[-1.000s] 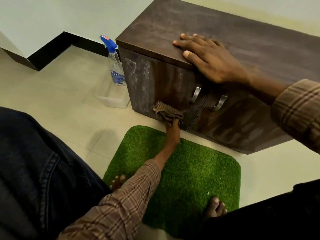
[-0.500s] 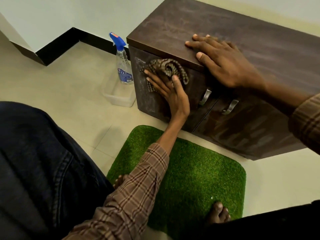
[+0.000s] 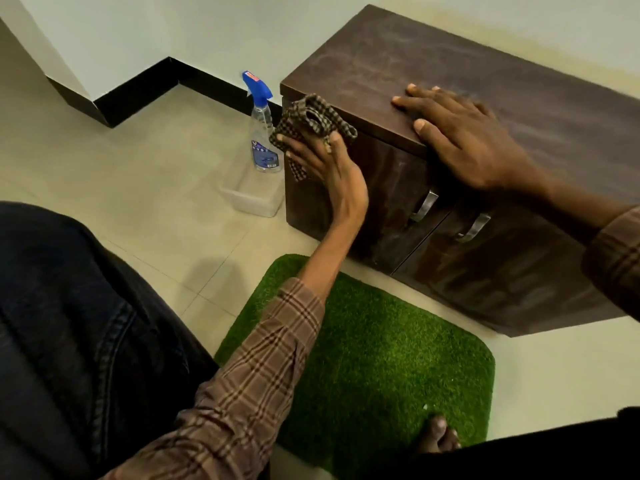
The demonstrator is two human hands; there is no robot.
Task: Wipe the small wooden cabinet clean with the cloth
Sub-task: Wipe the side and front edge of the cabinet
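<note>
Head view: your left hand (image 3: 330, 171) presses the cloth (image 3: 311, 114), fingers (image 3: 298, 149) straight, against the cabinet (image 3: 502, 271) front; your right hand (image 3: 467, 143) lies flat on top.

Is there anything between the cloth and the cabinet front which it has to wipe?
Nothing visible. The left hand presses the cloth straight against the upper left corner of the cabinet front. Farther right on that door a metal handle sticks out, which a sideways wipe would likely meet.
</note>
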